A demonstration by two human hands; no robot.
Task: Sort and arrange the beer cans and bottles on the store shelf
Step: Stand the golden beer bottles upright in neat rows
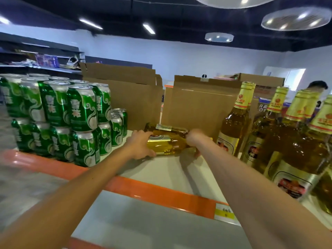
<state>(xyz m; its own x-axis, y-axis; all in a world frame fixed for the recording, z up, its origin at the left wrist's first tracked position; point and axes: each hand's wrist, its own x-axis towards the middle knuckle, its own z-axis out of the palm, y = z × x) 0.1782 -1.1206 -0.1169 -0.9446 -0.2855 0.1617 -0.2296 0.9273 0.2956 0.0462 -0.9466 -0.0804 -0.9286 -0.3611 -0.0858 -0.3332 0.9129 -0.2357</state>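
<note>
Two amber beer bottles lie on their sides on the white shelf (167,169), one behind the other. My left hand (141,145) grips the base end of the front lying bottle (167,145). My right hand (196,139) holds its neck end. The rear lying bottle (167,128) rests against it. Green beer cans (71,112) stand stacked two high at the left. Upright amber bottles with gold foil necks (276,133) crowd the right side.
Two brown cardboard boxes (199,105) stand behind the lying bottles. An orange shelf rail (161,193) with a yellow price tag (224,212) runs along the front edge. Another person's head (317,85) shows at far right. Dark shelving stands at far left.
</note>
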